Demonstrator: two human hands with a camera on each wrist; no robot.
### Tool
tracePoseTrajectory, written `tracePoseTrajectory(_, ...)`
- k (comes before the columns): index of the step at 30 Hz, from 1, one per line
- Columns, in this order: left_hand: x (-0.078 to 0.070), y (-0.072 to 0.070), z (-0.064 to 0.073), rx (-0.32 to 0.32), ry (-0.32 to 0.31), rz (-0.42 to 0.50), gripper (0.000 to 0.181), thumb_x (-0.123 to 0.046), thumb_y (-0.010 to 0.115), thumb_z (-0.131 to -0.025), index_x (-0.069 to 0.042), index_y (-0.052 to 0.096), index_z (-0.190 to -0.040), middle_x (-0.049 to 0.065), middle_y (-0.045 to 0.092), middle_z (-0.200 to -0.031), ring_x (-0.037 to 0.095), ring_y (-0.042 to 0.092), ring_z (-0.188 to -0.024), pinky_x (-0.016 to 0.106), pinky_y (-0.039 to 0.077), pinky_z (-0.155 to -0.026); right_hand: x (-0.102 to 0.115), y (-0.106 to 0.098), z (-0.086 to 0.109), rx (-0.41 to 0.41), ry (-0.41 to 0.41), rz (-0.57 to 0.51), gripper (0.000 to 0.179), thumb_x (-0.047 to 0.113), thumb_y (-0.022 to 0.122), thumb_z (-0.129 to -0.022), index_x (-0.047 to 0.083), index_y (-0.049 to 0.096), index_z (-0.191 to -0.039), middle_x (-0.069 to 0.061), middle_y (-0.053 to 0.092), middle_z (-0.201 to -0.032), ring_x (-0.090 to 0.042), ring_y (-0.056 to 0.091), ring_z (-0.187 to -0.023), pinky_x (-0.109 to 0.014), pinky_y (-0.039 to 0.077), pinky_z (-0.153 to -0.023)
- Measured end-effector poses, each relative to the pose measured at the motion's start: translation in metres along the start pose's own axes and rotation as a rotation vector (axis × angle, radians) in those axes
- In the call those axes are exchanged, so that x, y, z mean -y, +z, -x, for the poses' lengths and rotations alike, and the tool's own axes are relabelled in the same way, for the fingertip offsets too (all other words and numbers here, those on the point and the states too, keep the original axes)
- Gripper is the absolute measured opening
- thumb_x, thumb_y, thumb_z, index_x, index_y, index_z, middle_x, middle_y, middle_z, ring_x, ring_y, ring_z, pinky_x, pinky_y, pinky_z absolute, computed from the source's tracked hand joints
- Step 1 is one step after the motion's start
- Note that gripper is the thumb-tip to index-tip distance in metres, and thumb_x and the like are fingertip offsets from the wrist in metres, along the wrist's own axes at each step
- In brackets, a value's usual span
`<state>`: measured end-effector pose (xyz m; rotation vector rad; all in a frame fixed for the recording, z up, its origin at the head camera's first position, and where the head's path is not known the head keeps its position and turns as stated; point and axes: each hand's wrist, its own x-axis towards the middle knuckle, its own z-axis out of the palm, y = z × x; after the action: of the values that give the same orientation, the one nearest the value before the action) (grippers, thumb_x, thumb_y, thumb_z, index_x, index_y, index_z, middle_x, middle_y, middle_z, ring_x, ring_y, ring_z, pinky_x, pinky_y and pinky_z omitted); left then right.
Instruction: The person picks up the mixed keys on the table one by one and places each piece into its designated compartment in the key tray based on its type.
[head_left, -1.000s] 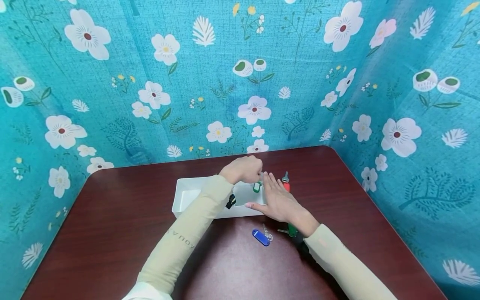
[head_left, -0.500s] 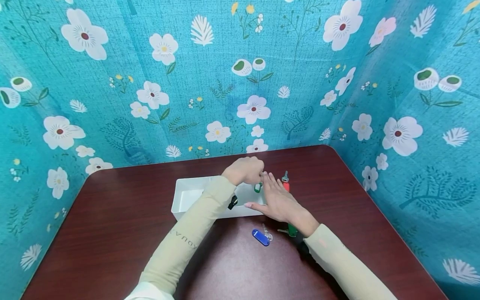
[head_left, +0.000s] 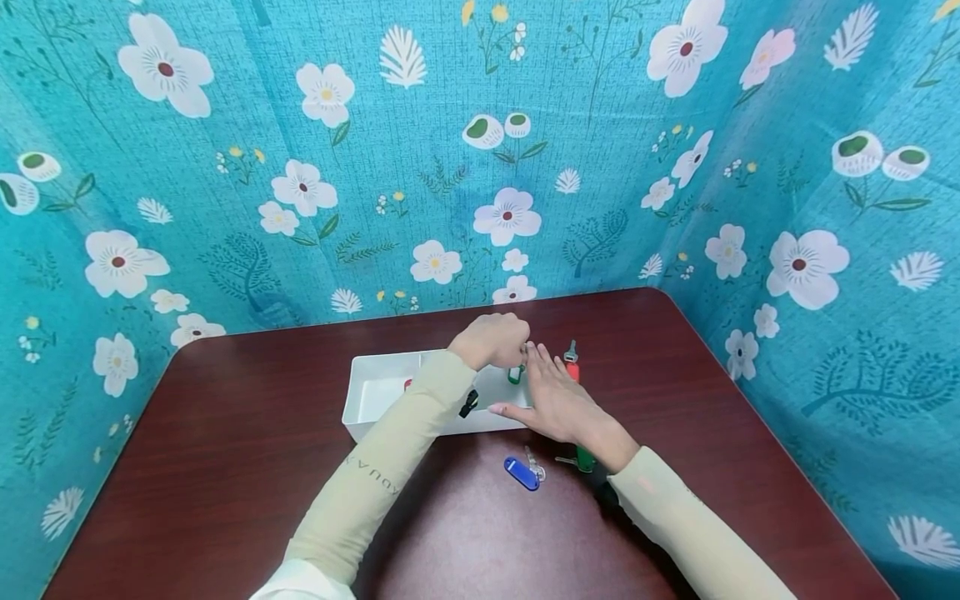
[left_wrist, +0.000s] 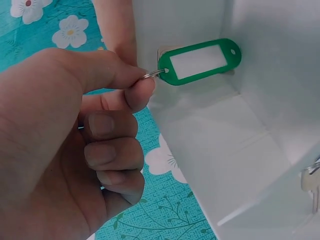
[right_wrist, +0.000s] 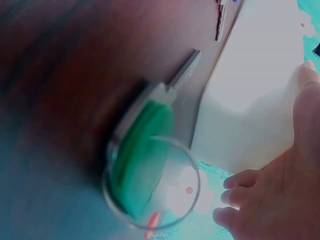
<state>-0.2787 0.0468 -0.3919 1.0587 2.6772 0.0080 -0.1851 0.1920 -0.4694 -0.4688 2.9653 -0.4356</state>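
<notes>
My left hand is over the right part of a white divided box. In the left wrist view, its thumb and index finger pinch the metal ring of a green key tag with a white label. The tag hangs against the inside of the box; a pale piece behind it is mostly hidden. My right hand lies with straight fingers along the box's right end, thumb at the near wall. Below that hand, another green key tag with a key rests on the table.
A blue key tag with keys lies in front of the box. Right of it is a red tag with a key. A small black object shows beside the left wrist. A red edge peeks out inside the box.
My left hand and forearm have shifted slightly right, and a red edge inside the box has come into view beside the sleeve. The right hand stays at the box's end.
</notes>
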Motion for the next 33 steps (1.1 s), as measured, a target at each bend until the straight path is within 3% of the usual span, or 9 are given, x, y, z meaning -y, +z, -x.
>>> tracePoseTrajectory(12, 0.0016, 0.0049, -0.0069, -0.012, -0.014, -0.015, 0.023, -0.025, 0.057, -0.106, -0.016, 0.074, -0.095, -0.004, 0.063, -0.075, 0.011, 0.057, -0.068, 0.028, 0.052, -0.07, -0.0008, -0.0008, -0.0002, -0.006, -0.012, -0.018, 0.13, 0.096, 0.036, -0.085, -0.001, 0.01, -0.167, -0.02, 0.01, -0.177, -0.036, 0.01, -0.166, -0.055, 0.017, -0.134)
tracePoseTrajectory(33, 0.0047, 0.0048, -0.0015, -0.009, 0.004, 0.0, 0.016, -0.02, 0.062, -0.102, -0.015, 0.072, -0.091, -0.003, 0.057, -0.07, 0.012, 0.052, -0.062, 0.026, 0.046, -0.063, 0.0029, -0.0027, 0.0017, 0.007, 0.0, -0.015, 0.128, 0.093, 0.041, -0.087, -0.001, 0.008, -0.167, -0.019, 0.009, -0.178, -0.037, 0.009, -0.166, -0.056, 0.015, -0.134)
